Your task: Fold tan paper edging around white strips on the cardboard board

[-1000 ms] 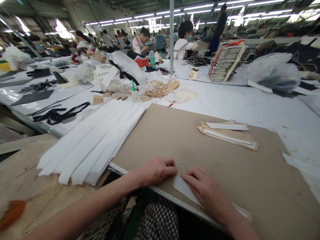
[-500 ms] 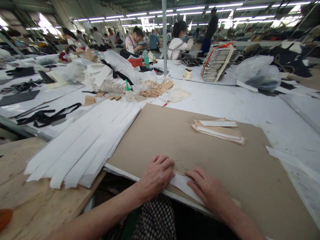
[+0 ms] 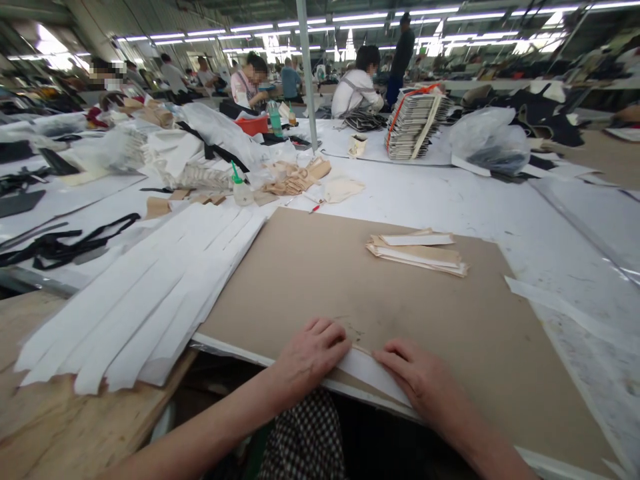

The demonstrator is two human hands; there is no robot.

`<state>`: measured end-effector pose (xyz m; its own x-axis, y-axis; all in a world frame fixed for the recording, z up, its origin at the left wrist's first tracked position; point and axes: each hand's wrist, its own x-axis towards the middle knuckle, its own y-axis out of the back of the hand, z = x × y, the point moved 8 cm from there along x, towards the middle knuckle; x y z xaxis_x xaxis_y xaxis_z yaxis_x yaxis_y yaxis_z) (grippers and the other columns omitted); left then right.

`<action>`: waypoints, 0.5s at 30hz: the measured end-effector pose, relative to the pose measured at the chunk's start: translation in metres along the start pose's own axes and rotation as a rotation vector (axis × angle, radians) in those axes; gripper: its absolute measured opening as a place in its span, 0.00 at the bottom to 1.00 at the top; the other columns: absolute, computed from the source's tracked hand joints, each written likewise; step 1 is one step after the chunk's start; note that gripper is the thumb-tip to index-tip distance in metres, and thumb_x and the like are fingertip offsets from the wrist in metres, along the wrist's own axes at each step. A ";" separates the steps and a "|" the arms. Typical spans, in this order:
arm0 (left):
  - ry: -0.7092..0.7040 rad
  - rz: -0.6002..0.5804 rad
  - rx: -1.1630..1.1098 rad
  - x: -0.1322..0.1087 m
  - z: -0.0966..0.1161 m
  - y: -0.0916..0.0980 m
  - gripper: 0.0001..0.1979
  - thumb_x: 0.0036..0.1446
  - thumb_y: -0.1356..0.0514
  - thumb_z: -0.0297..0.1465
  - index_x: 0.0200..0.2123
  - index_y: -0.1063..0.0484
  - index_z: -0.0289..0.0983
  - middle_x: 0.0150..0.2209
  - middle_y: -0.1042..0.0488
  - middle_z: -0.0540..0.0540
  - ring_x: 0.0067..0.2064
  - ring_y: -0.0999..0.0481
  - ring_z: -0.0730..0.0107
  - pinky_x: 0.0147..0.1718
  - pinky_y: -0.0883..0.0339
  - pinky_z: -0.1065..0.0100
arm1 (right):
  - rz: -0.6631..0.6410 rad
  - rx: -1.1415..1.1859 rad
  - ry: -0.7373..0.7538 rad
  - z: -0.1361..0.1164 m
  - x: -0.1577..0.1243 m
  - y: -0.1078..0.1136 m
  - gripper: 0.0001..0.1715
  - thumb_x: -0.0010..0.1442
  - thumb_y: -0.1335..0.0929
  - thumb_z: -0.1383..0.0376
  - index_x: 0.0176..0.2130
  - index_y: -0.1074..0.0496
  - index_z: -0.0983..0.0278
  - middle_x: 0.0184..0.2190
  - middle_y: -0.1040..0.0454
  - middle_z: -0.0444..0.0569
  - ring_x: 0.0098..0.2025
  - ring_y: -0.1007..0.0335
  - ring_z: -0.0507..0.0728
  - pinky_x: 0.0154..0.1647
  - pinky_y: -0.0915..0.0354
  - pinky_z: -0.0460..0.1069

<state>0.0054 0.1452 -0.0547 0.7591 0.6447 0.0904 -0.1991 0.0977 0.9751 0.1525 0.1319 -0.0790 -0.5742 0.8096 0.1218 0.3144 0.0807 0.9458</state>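
A narrow white strip with a thin tan edge [image 3: 371, 373] lies near the front edge of a brown board [image 3: 295, 273]. Over its left end, my left hand [image 3: 314, 350] is closed, fingers curled and pressing down. My right hand [image 3: 419, 375] pinches the strip's far edge farther right, thumb and forefinger together. The strip's ends are hidden beneath my hands. A small pile of tan pieces with white strips on them [image 3: 420, 257] rests farther back on the board.
Long white strips [image 3: 145, 293] fan out left of the board, overhanging toward a wooden surface [image 3: 75, 427]. Beyond the board are a green-tipped bottle [image 3: 243, 192], tan scraps [image 3: 295, 179] and a tied stack [image 3: 416, 123]. A metal post [image 3: 306, 80] rises behind. Other people sit farther back.
The view has shifted slightly to the right. My right hand's fingers have drawn together into a pinch at the strip's edge; my left hand stays on its left end.
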 end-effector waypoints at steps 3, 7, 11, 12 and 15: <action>0.020 -0.024 0.056 -0.002 0.003 -0.005 0.11 0.67 0.47 0.29 0.51 0.33 0.35 0.50 0.31 0.42 0.49 0.35 0.59 0.49 0.36 0.61 | 0.026 -0.111 0.057 -0.009 -0.001 0.004 0.20 0.60 0.33 0.77 0.50 0.31 0.62 0.41 0.29 0.49 0.41 0.31 0.60 0.36 0.30 0.53; 0.032 -0.070 0.081 -0.001 0.005 -0.010 0.11 0.66 0.47 0.30 0.50 0.33 0.35 0.47 0.31 0.43 0.46 0.34 0.60 0.46 0.33 0.62 | 0.008 -0.197 0.127 -0.025 0.000 0.011 0.21 0.55 0.29 0.76 0.49 0.31 0.66 0.41 0.29 0.50 0.40 0.32 0.60 0.36 0.30 0.54; 0.050 -0.058 0.100 0.002 0.010 -0.009 0.14 0.66 0.47 0.31 0.55 0.36 0.37 0.45 0.30 0.44 0.45 0.34 0.58 0.44 0.32 0.60 | 0.015 -0.252 0.140 -0.033 0.000 0.014 0.23 0.54 0.27 0.74 0.49 0.31 0.67 0.41 0.28 0.49 0.40 0.33 0.61 0.38 0.29 0.56; 0.049 -0.054 0.109 0.003 0.013 -0.009 0.15 0.66 0.47 0.31 0.55 0.37 0.38 0.45 0.30 0.44 0.45 0.34 0.57 0.44 0.32 0.59 | 0.020 -0.260 0.135 -0.033 0.000 0.014 0.23 0.54 0.27 0.74 0.50 0.31 0.66 0.41 0.28 0.49 0.39 0.33 0.61 0.38 0.29 0.56; 0.049 -0.031 0.119 0.002 0.019 -0.009 0.15 0.66 0.46 0.31 0.55 0.37 0.38 0.45 0.31 0.43 0.46 0.34 0.57 0.46 0.32 0.57 | 0.014 -0.266 0.113 -0.032 -0.001 0.012 0.22 0.55 0.27 0.72 0.50 0.31 0.66 0.41 0.28 0.49 0.40 0.34 0.61 0.38 0.29 0.56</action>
<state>0.0206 0.1313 -0.0599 0.7317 0.6796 0.0528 -0.0989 0.0292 0.9947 0.1328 0.1134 -0.0581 -0.6568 0.7382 0.1538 0.1223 -0.0970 0.9877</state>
